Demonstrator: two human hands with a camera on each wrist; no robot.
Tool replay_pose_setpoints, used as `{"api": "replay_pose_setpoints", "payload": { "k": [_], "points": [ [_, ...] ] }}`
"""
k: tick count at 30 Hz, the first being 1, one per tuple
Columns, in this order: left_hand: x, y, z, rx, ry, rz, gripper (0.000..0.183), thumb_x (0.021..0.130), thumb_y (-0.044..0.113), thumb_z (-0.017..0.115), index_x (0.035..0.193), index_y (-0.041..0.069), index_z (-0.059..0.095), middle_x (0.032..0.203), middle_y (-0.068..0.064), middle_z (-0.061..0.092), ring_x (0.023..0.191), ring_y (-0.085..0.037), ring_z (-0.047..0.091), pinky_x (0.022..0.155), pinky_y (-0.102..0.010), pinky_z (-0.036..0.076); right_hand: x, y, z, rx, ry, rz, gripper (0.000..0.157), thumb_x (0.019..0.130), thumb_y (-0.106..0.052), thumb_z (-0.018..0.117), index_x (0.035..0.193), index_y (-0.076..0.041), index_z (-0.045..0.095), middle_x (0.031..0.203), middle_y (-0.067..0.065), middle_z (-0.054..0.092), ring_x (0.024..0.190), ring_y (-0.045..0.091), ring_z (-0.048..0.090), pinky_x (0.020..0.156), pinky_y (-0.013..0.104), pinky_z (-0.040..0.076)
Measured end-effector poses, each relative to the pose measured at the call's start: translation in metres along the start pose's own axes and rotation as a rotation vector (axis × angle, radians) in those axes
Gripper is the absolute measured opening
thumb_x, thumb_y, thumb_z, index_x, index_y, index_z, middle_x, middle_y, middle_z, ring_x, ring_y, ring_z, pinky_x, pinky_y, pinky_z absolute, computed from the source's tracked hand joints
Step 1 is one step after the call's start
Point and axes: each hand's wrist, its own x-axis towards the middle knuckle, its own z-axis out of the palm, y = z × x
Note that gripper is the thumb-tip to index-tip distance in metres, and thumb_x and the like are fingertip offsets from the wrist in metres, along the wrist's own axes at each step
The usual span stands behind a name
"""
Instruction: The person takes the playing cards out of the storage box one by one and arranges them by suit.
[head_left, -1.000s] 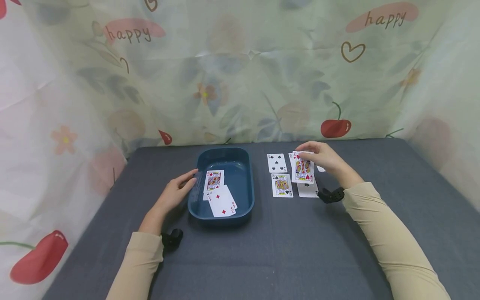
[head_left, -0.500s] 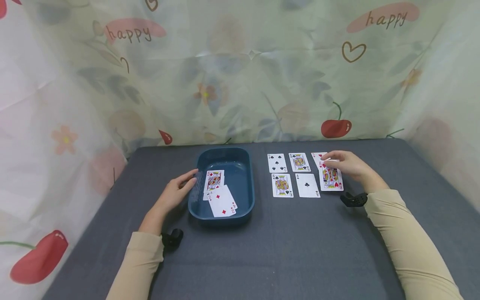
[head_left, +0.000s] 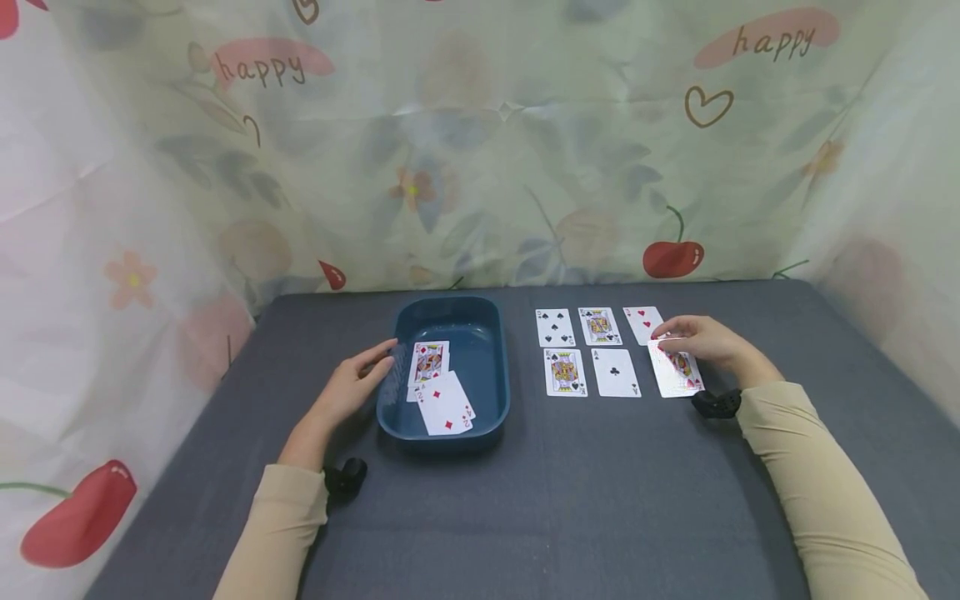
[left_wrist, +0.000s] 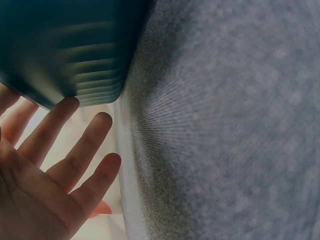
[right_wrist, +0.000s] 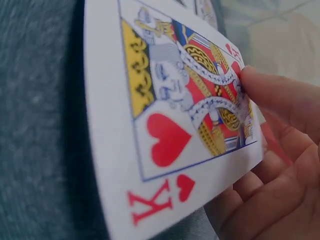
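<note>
My right hand (head_left: 708, 340) pinches a king of hearts (right_wrist: 180, 95) by its far part, thumb on the face and fingers behind. This card lies low over the cloth, at the right end of the front row, its near edge close to the table. Just behind it is a hearts card (head_left: 640, 319), partly covered by the fingers. At the left, my left hand (head_left: 351, 383) touches the side of a blue tray (head_left: 501, 367); the left wrist view has its fingers (left_wrist: 82, 147) straight and spread against the wall. Inside the tray lie a face card (head_left: 429, 360) and a two of diamonds (head_left: 444, 403).
Between tray and right hand lie a spades card (head_left: 555, 327), a king of clubs (head_left: 600, 326), a king of spades (head_left: 565, 372) and an ace of clubs (head_left: 616, 372). Grey cloth (head_left: 540, 500) covers the table; a patterned curtain (head_left: 480, 167) hangs behind it.
My right hand has carried the king of hearts rightward and toward me, from above the middle cards down beside the ace of clubs. The left hand has stayed at the tray.
</note>
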Motion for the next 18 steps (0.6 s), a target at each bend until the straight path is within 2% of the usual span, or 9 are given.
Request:
{"api": "replay_pose_setpoints", "payload": {
  "k": [5, 11, 14, 18],
  "points": [
    [0.0007, -0.0007, 0.0001, 0.002, 0.002, -0.003, 0.049, 0.098, 0.037, 0.044, 0.145, 0.027, 0.035, 0.152, -0.01, 0.032, 0.138, -0.037, 0.034, 0.107, -0.055, 0.033, 0.0023, 0.0001, 0.0034, -0.05, 0.037, 0.012, 0.042, 0.087, -0.024, 0.065, 0.118, 0.003, 0.057, 0.11, 0.02, 0.058, 0.084, 0.014, 0.048, 0.069, 0.024, 0.041],
    [0.0004, 0.0, 0.0001, -0.002, 0.006, 0.001, 0.048, 0.098, 0.036, 0.044, 0.144, 0.026, 0.036, 0.152, -0.01, 0.032, 0.138, -0.037, 0.034, 0.107, -0.054, 0.033, 0.0019, -0.0032, 0.0078, -0.051, 0.076, -0.025, 0.04, 0.086, -0.021, 0.066, 0.114, 0.006, 0.057, 0.106, 0.022, 0.062, 0.079, 0.009, 0.051, 0.068, 0.023, 0.042],
    [0.0003, 0.0, 0.0004, -0.001, 0.005, -0.003, 0.048, 0.098, 0.036, 0.044, 0.145, 0.026, 0.035, 0.152, -0.01, 0.032, 0.138, -0.036, 0.034, 0.107, -0.054, 0.034, 0.0017, -0.0036, 0.0091, -0.055, 0.083, -0.029, 0.039, 0.086, -0.019, 0.066, 0.113, 0.007, 0.057, 0.1, 0.021, 0.064, 0.077, 0.007, 0.052, 0.067, 0.023, 0.042],
    [0.0005, -0.0004, 0.0009, -0.004, 0.004, -0.009, 0.048, 0.098, 0.036, 0.044, 0.145, 0.027, 0.035, 0.152, -0.01, 0.032, 0.138, -0.036, 0.033, 0.107, -0.054, 0.034, 0.0032, -0.003, 0.0105, -0.063, 0.097, -0.013, 0.039, 0.085, -0.018, 0.067, 0.112, 0.007, 0.057, 0.089, 0.01, 0.064, 0.074, 0.008, 0.051, 0.064, 0.023, 0.042]
  ]
}}
